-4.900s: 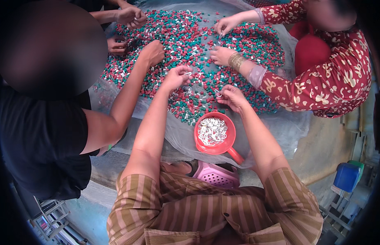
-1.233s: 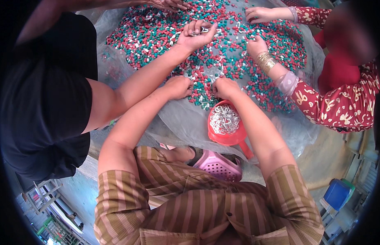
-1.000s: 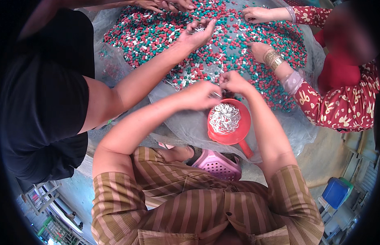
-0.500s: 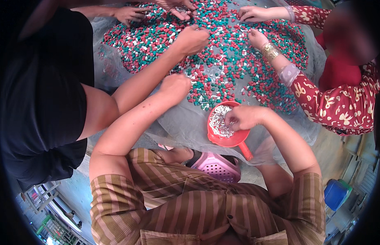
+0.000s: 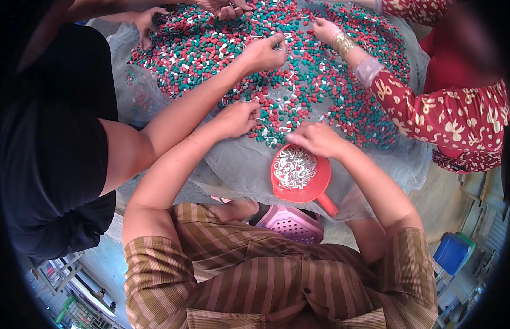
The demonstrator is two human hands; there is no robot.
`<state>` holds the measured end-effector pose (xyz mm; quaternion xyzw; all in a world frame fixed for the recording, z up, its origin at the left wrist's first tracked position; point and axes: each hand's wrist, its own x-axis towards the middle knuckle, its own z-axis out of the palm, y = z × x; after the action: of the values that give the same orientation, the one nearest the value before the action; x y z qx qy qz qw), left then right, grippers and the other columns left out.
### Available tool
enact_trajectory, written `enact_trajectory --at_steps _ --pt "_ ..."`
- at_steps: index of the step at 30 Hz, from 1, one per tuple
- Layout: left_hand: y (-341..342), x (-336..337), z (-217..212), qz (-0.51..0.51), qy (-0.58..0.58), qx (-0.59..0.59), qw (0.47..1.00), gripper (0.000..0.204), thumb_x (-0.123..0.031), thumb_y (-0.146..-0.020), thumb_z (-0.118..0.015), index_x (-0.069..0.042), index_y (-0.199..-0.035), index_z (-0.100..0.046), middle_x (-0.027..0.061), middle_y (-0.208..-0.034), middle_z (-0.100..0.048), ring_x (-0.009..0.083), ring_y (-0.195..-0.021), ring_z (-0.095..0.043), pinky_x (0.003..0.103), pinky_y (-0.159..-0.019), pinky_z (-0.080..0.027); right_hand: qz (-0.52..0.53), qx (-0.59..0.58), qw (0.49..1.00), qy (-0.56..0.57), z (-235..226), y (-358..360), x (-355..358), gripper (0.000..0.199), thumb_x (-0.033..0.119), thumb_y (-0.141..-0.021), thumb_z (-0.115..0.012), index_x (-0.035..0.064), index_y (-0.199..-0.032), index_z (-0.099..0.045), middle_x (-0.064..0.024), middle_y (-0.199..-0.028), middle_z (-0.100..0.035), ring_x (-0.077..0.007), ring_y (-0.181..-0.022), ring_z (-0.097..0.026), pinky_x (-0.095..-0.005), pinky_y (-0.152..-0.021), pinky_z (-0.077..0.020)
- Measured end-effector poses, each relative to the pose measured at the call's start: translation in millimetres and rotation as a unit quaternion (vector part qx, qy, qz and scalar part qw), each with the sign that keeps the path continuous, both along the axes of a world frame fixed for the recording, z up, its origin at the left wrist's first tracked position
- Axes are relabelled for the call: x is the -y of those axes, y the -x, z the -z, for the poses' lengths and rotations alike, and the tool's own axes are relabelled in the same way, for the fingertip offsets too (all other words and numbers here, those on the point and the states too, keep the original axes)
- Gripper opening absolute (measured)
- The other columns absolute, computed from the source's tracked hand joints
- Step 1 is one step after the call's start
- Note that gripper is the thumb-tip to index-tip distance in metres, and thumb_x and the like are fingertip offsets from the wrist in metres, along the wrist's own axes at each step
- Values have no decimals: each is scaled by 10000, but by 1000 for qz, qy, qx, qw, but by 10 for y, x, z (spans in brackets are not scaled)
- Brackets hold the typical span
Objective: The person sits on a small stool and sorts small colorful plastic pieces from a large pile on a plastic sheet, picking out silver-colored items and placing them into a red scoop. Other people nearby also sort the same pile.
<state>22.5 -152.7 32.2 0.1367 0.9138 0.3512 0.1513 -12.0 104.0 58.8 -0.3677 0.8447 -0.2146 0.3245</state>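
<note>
My left hand [image 5: 238,119] rests at the near edge of a spread of small red, green and white pieces [image 5: 282,104]. Its fingers are pinched together, and whatever is between them is too small to make out. Over the far rim of a red plastic dipper [image 5: 318,189] hovers my right hand [image 5: 319,138], its thumb held out and its other fingers partly hidden beneath the hand; I see nothing in it. Thin curled white hooks [image 5: 294,168] lie heaped inside the dipper, whose handle points toward me.
Translucent sheeting [image 5: 233,164] lies beneath the pieces. On the left, a co-worker's hand [image 5: 266,53] reaches in just beyond my left forearm. A patterned red sleeve [image 5: 430,115] with another co-worker's hand [image 5: 325,31] is at the right. A pink clog [image 5: 290,223] is below.
My right hand has risen out of the dipper to its far rim, leaving the hooks uncovered. The dipper has shifted slightly left and nearer. My left hand stays by the pile.
</note>
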Motion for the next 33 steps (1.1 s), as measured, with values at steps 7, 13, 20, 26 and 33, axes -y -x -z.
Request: enact_trajectory --at_steps 7,13,20,26,33 --pt "35 -365 257 15 1 40 999 215 -79 -815 -468 -95 -1005 -567 157 -800 -634 310 -733 -628 455 -668 -489 27 -36 998 38 747 322 158 299 306 -777 -681 36 -900 -654 -141 -808 -654 -293 -785 -635 -383 -717 -488" --pt "32 -364 163 88 157 -13 984 199 -199 -826 -533 -145 -1003 -606 122 -778 -651 317 -728 -636 464 -628 -488 22 0 995 -96 530 243 352 264 239 -691 -742 95 -880 -628 -83 -855 -658 -266 -884 -624 -392 -757 -484" --pt "102 -198 260 156 183 -117 964 167 -217 -835 -549 -135 -959 -624 90 -705 -629 294 -687 -632 437 -594 -492 58 -5 997 -56 554 295 243 116 121 -729 -668 68 -737 -566 -78 -727 -624 -248 -719 -620 -376 -631 -473" --pt "123 -188 115 35 125 -9 992 141 -180 -804 -592 -60 -872 -617 134 -753 -636 319 -724 -629 440 -655 -490 280 307 898 146 496 398 281 170 -3 -739 -569 71 -656 -440 -48 -692 -593 -125 -633 -588 -287 -510 -444" --pt "52 -516 -701 195 -12 142 970 125 -143 -763 -597 -41 -834 -611 150 -732 -628 317 -734 -632 423 -656 -485 36 188 981 34 717 383 478 199 151 -685 -713 72 -858 -654 -46 -785 -650 -186 -759 -631 -325 -675 -486"
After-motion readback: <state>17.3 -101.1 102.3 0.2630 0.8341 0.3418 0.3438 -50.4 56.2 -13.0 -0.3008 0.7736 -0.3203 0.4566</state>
